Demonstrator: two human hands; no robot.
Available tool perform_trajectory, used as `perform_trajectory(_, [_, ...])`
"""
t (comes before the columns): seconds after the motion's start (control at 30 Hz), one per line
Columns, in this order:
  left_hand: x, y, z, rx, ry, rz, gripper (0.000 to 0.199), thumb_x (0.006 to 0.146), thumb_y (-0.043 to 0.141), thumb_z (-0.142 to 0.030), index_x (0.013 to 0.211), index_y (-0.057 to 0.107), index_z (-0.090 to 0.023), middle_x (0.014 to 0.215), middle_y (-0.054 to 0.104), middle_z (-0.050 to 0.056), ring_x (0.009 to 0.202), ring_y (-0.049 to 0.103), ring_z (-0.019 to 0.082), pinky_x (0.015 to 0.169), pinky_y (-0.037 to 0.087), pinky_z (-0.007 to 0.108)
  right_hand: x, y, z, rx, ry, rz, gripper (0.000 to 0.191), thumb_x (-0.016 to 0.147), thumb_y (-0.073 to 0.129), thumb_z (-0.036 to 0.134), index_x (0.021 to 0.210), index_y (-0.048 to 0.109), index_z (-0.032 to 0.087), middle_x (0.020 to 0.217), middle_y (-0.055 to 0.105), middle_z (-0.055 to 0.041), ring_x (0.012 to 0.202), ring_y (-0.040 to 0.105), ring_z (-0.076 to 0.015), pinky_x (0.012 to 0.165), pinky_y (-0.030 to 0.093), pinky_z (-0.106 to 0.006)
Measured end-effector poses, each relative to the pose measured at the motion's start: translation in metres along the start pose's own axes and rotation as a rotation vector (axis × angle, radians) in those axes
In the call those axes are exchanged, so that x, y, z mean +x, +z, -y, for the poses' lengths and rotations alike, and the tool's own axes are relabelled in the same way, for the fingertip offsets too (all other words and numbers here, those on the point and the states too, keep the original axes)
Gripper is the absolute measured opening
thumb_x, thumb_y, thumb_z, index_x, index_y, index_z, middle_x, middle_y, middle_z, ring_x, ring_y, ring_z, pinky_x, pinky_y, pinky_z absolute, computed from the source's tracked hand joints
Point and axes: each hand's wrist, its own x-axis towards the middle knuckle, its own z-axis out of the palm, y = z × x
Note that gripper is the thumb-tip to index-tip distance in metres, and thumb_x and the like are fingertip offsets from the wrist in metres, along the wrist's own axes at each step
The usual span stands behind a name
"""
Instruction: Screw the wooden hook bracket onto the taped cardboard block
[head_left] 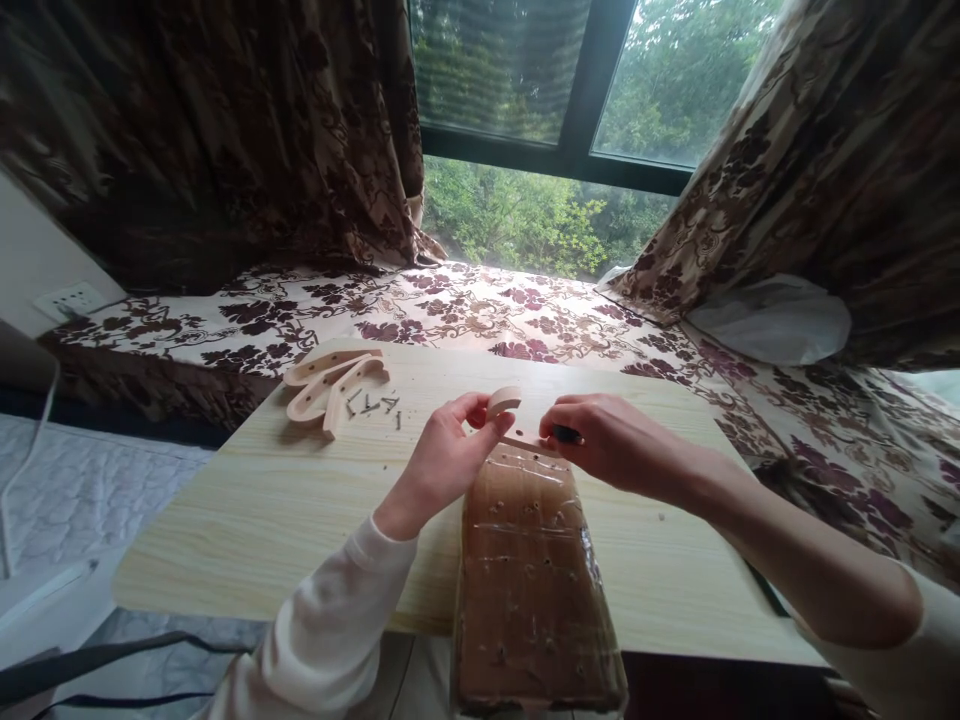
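My left hand [448, 450] is closed on a curved wooden piece [504, 402] above the far end of a brown block wrapped in clear plastic [525, 580]. The piece has a hole, and its lower arm reaches right toward my other hand. My right hand [592, 435] is closed around a dark-handled tool [566, 434], whose working end is hidden. Small holes dot the block's top. Several screws [367, 405] lie loose to the left, beside a group of curved wooden pieces with holes [319, 395].
The pale wooden table [300, 520] carries these things. Behind it stretches a flower-patterned window seat [465, 310] with a white plastic bag [772, 320] at right. Curtains flank the window. Dark straps [150, 645] lie at lower left.
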Motion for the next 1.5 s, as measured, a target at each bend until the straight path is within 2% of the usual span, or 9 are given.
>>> perform_trajectory(0.2, [0.001,0.001,0.006,-0.005,-0.035,0.002,0.033,0.081,0.060,-0.052,0.087,0.063,-0.020,0.074,0.056,-0.003,0.071,0.050,0.014,0.068,0.039,0.025,-0.002,-0.002,-0.004,0.028,-0.016,0.026,0.017,0.087,0.054,0.019,0.082,0.070,0.019,0.079,0.066,-0.0033,0.065,0.055,-0.0120,0.062,0.037,-0.023])
perform_trajectory(0.4, [0.005,0.001,0.009,-0.016,-0.076,0.025,0.034,0.081,0.061,-0.053,0.090,0.064,-0.021,0.079,0.061,-0.001,0.075,0.053,0.014,0.071,0.040,0.025,0.002,-0.002,-0.011,0.079,-0.010,0.057,0.017,0.086,0.055,0.020,0.082,0.071,0.022,0.081,0.068,-0.0020,0.066,0.056,-0.0115,0.062,0.039,-0.022])
perform_trajectory(0.63, [0.009,-0.003,0.014,0.028,-0.143,0.014,0.032,0.081,0.061,-0.052,0.089,0.065,-0.022,0.082,0.064,-0.002,0.075,0.055,0.014,0.070,0.040,0.024,0.014,0.002,-0.023,0.146,-0.056,0.146,0.016,0.084,0.057,0.018,0.088,0.072,0.023,0.082,0.069,0.0001,0.065,0.057,-0.0099,0.061,0.039,-0.021])
perform_trajectory(0.87, [0.011,-0.008,0.015,0.036,-0.199,0.014,0.030,0.080,0.062,-0.052,0.090,0.065,-0.024,0.081,0.065,-0.003,0.075,0.057,0.015,0.069,0.043,0.023,0.022,0.002,-0.028,0.192,-0.082,0.185,0.013,0.085,0.057,0.019,0.085,0.069,0.024,0.079,0.067,0.0003,0.063,0.057,-0.0108,0.061,0.039,-0.023])
perform_trajectory(1.2, [0.010,0.002,0.017,0.054,-0.238,0.036,0.029,0.079,0.063,-0.053,0.090,0.065,-0.026,0.082,0.067,-0.004,0.074,0.060,0.014,0.065,0.044,0.022,0.009,0.004,-0.032,0.193,-0.051,0.194,0.013,0.085,0.057,0.017,0.080,0.066,0.024,0.075,0.065,0.0012,0.062,0.055,-0.0101,0.058,0.039,-0.022])
perform_trajectory(1.5, [0.012,0.005,0.021,0.013,-0.232,0.026,0.030,0.079,0.064,-0.052,0.091,0.066,-0.025,0.080,0.064,-0.004,0.071,0.056,0.012,0.065,0.042,0.022,0.012,0.005,-0.035,0.142,-0.073,0.150,0.011,0.086,0.058,0.018,0.079,0.066,0.022,0.074,0.064,0.0012,0.063,0.054,-0.0102,0.059,0.037,-0.023])
